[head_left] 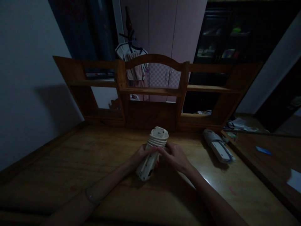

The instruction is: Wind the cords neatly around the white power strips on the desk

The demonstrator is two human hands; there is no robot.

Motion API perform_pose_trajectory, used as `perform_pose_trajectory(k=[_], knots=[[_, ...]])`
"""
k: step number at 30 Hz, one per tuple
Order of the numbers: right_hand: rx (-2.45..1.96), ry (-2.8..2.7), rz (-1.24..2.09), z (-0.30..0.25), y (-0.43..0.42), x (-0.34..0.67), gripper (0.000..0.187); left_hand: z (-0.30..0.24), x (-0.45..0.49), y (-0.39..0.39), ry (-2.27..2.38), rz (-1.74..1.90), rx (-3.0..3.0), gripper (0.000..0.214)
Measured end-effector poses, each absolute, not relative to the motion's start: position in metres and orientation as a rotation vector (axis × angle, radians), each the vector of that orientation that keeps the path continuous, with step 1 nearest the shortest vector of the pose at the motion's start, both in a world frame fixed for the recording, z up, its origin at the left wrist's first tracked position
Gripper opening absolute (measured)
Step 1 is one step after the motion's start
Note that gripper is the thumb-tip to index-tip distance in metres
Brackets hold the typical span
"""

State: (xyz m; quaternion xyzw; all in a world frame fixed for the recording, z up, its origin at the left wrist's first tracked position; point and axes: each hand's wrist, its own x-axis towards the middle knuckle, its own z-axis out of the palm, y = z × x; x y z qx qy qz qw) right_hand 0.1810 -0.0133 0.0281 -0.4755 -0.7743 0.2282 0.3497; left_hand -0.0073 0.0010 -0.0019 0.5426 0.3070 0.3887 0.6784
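Note:
A white power strip is held between my two hands over the wooden desk, tilted with its far end up. Its white cord is wound in several turns around the far part. My left hand grips it from the left, thumb lying on top just below the coils. From the right, my right hand closes on the strip and the lowest coils, its thumb near the left one. The fingers beneath the strip are mostly hidden.
A second power strip, wrapped in grey cord, lies on the desk at the right. A wooden shelf unit stands along the back. The wall borders the left. A blue card and white paper lie on the lower surface at right.

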Motion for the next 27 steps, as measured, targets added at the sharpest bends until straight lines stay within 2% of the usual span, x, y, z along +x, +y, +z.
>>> perform_pose_trajectory(k=[4,14,27], knots=[[-1.21,-1.995,0.658,0.026,-0.011,0.181,0.044,-0.007,-0.007,0.001,0.719,0.897,1.231,0.047],[-1.192,-2.002,0.596,0.023,-0.01,0.178,0.042,-0.009,-0.002,0.003,0.933,1.053,1.345,0.051],[-1.216,-2.002,0.497,0.017,-0.009,0.177,0.045,-0.004,0.001,0.001,0.983,1.067,1.296,0.056]])
